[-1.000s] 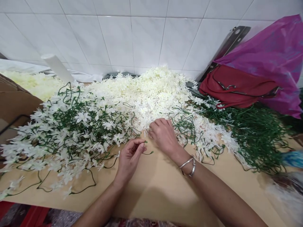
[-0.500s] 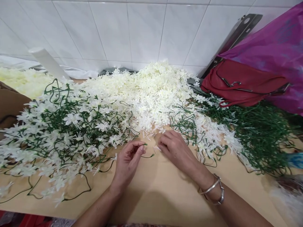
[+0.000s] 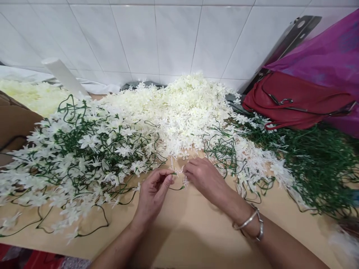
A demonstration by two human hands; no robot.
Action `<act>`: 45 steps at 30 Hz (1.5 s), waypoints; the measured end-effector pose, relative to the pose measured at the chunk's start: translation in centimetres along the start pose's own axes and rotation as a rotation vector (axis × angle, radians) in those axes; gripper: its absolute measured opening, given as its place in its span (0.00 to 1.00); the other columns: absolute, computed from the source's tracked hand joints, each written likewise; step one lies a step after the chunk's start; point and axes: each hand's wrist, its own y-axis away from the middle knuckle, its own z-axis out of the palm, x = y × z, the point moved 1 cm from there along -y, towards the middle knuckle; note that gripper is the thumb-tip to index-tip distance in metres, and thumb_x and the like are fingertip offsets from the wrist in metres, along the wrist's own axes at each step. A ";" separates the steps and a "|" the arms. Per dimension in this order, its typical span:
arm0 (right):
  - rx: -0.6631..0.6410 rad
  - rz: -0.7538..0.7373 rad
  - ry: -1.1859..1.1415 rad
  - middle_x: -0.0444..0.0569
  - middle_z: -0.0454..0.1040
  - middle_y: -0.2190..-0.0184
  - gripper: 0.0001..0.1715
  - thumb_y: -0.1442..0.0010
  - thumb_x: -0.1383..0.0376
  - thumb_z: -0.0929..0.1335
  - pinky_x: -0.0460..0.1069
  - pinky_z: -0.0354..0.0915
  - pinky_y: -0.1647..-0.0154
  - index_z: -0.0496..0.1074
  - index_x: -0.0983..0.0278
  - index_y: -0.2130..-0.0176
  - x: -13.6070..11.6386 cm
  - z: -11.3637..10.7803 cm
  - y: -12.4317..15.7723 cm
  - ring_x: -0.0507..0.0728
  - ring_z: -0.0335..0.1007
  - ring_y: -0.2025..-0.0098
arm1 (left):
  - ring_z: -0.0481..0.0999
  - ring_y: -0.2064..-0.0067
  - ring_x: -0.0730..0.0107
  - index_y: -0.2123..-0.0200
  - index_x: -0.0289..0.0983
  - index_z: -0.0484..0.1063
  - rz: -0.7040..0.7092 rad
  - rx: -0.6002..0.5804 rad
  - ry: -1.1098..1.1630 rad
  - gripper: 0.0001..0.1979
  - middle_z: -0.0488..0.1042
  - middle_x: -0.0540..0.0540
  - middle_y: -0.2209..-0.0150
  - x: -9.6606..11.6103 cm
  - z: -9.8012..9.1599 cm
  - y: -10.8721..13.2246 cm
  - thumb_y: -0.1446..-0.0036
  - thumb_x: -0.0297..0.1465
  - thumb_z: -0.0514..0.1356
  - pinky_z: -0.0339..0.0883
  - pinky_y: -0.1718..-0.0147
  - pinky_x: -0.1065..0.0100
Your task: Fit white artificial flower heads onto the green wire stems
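Note:
Near the middle of the table, my left hand (image 3: 156, 190) pinches a thin green stem (image 3: 176, 188) between thumb and forefinger; one stem end points toward the other hand. My right hand (image 3: 203, 177), with a silver bangle on its wrist, has its fingertips pressed together close by, at some small white stamen pieces (image 3: 185, 181); what it holds is too small to make out. Beyond both hands is a heap of loose white petals (image 3: 185, 101). White flowers on green stems (image 3: 89, 149) are piled to the left.
Green stems (image 3: 322, 164) are heaped at the right, below a red bag (image 3: 300, 99) and a purple plastic bag (image 3: 331, 48). A white tube (image 3: 66, 77) leans at the back left. A brown object (image 3: 17, 119) sits at the left edge. Behind is a tiled wall (image 3: 176, 37).
My right hand has moved slightly down and closer to the stem end at my left hand. My left hand keeps its pinch. The whole view has shifted a little.

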 end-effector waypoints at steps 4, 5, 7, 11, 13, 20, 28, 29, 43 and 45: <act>0.168 0.160 -0.407 0.47 0.81 0.65 0.08 0.32 0.71 0.69 0.53 0.64 0.56 0.79 0.62 0.61 1.2 -1.5 2.0 0.57 0.75 0.61 | 0.78 0.62 0.68 0.56 0.38 0.78 -0.070 -0.020 0.084 0.12 0.77 0.47 0.64 0.7 0.4 -0.1 0.34 0.40 0.64 0.71 0.60 0.68; 0.217 0.227 -0.516 0.46 0.81 0.65 0.06 0.32 0.68 0.70 0.52 0.65 0.58 0.79 0.61 0.61 1.6 -1.8 2.2 0.57 0.74 0.63 | 0.78 0.63 0.69 0.57 0.38 0.77 -0.093 -0.027 0.129 0.13 0.76 0.48 0.65 1.0 0.7 -0.2 0.35 0.41 0.65 0.71 0.60 0.69; 0.292 0.355 -0.707 0.45 0.79 0.69 0.06 0.34 0.63 0.71 0.50 0.64 0.65 0.80 0.61 0.61 2.1 -2.1 2.6 0.55 0.71 0.67 | 0.76 0.66 0.71 0.59 0.37 0.76 -0.129 -0.061 0.197 0.14 0.75 0.49 0.68 2.0 1.3 -0.6 0.37 0.43 0.66 0.71 0.62 0.70; 0.366 0.467 -1.021 0.43 0.74 0.73 0.08 0.42 0.58 0.76 0.49 0.61 0.69 0.80 0.61 0.64 2.4 -1.9 2.7 0.53 0.66 0.70 | 0.68 0.71 0.75 0.61 0.37 0.73 -0.130 -0.132 0.256 0.17 0.68 0.53 0.72 3.8 2.9 -1.8 0.38 0.46 0.67 0.66 0.69 0.73; 0.367 0.493 -1.160 0.43 0.75 0.73 0.10 0.46 0.58 0.78 0.48 0.62 0.69 0.80 0.61 0.65 2.2 -1.5 2.8 0.53 0.66 0.70 | 0.64 0.72 0.76 0.60 0.38 0.72 -0.139 -0.142 0.283 0.18 0.66 0.54 0.72 4.2 3.5 -2.2 0.38 0.47 0.66 0.62 0.72 0.74; 0.278 0.500 -1.338 0.45 0.80 0.70 0.12 0.49 0.58 0.80 0.49 0.66 0.61 0.80 0.61 0.68 1.2 -0.2 2.7 0.53 0.72 0.67 | 0.66 0.68 0.74 0.52 0.38 0.76 -0.169 -0.154 0.311 0.23 0.73 0.50 0.65 3.3 4.7 -2.1 0.41 0.49 0.68 0.63 0.68 0.72; 0.304 0.481 -1.192 0.46 0.80 0.68 0.11 0.44 0.57 0.77 0.51 0.66 0.62 0.79 0.61 0.66 1.1 -0.1 2.8 0.55 0.71 0.66 | 0.60 0.72 0.75 0.65 0.37 0.75 -0.118 -0.022 0.285 0.18 0.66 0.54 0.73 2.8 4.2 -1.9 0.42 0.47 0.70 0.59 0.71 0.73; 0.308 0.478 -1.167 0.47 0.79 0.68 0.11 0.43 0.57 0.77 0.51 0.66 0.63 0.79 0.61 0.67 1.0 -0.1 2.9 0.55 0.71 0.66 | 0.59 0.72 0.76 0.66 0.37 0.74 -0.113 -0.018 0.287 0.19 0.65 0.54 0.74 2.8 4.1 -1.9 0.42 0.47 0.70 0.58 0.72 0.73; 0.628 0.517 -1.070 0.46 0.78 0.72 0.16 0.46 0.53 0.80 0.51 0.70 0.63 0.77 0.60 0.69 4.4 -2.4 3.4 0.55 0.73 0.68 | 0.57 0.71 0.75 0.63 0.42 0.72 -0.138 0.005 0.535 0.15 0.65 0.53 0.69 3.8 2.8 -1.7 0.40 0.46 0.69 0.55 0.73 0.74; 0.554 0.479 -1.070 0.47 0.80 0.70 0.16 0.45 0.53 0.79 0.51 0.71 0.63 0.77 0.61 0.69 4.1 -2.7 3.2 0.56 0.74 0.67 | 0.56 0.71 0.75 0.63 0.41 0.73 -0.125 -0.036 0.444 0.15 0.62 0.53 0.72 4.6 2.5 -1.9 0.39 0.45 0.68 0.54 0.73 0.74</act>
